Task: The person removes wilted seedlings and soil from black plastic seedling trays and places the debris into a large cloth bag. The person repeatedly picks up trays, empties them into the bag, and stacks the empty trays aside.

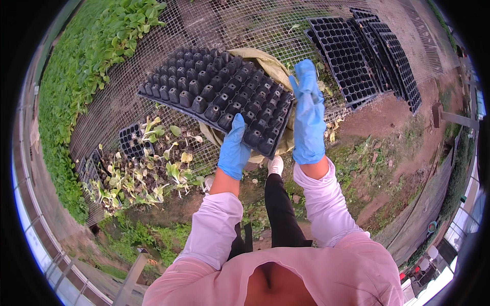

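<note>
My left hand point(234, 152), in a blue glove, grips the near edge of a black plastic seedling tray point(214, 88), its thumb over the cell bottoms. The tray is upside down and tilted, so its cells' undersides with drain holes face up. Just right of the tray my right hand point(308, 114), also gloved in blue, is raised with its fingers pointing away; whether it touches the tray's edge I cannot tell. Beneath the tray lies an open yellowish woven sack point(264, 59), mostly hidden by it.
Several black seedling trays point(342, 57) lie overlapped at the upper right on the mesh bench point(245, 19). Pulled seedlings point(134, 179) and soil are heaped at the left, around a small tray piece point(134, 139). Dense leafy seedlings point(92, 49) line the far left. A post point(130, 277) stands lower left.
</note>
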Demonstrator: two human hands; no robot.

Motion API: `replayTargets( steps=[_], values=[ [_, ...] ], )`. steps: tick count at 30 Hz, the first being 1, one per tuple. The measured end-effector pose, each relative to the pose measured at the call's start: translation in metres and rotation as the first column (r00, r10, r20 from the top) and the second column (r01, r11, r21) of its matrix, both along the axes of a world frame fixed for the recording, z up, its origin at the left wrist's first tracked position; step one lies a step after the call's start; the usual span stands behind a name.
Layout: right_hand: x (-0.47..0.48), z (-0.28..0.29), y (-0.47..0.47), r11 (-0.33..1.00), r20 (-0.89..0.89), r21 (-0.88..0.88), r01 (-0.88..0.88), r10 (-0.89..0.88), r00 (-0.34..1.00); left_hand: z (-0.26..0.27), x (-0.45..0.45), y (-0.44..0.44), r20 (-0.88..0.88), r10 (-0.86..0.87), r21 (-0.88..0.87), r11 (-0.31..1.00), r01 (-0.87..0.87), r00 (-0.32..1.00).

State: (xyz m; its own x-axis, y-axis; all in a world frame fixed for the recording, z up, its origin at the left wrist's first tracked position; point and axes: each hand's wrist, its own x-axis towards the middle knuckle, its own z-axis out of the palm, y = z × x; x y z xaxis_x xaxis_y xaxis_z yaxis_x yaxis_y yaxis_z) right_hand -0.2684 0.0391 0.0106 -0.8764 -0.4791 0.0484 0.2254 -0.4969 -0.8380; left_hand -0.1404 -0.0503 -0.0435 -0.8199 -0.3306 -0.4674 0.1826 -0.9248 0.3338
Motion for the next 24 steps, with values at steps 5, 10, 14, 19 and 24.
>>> replayTargets(
  steps=[5,10,14,19,24],
  values=[
    [0.023,-0.042,-0.001,0.193,-0.191,0.978,0.072,0.715,0.672,0.026,-0.001,-0.005,0.081,0.029,-0.151,0.988,-0.017,0.996],
    [-0.001,0.016,0.013,0.602,-0.708,0.655,0.456,0.277,0.65,0.061,0.003,-0.025,0.005,0.045,-0.047,0.998,-0.045,0.999],
    [0.009,-0.004,0.018,0.437,-0.312,0.898,0.045,0.562,0.766,0.07,-0.005,-0.022,0.278,0.13,-0.289,0.956,-0.046,0.952],
    [-0.001,0.036,0.058,0.653,-0.756,0.644,0.399,0.465,0.461,0.135,-0.036,-0.018,0.056,0.005,-0.199,0.98,0.006,0.998],
    [-0.038,0.008,0.072,0.873,-0.366,0.376,0.311,-0.168,0.915,0.144,-0.082,0.026,-0.14,-0.162,-0.235,0.964,0.126,0.977]
  ],
)
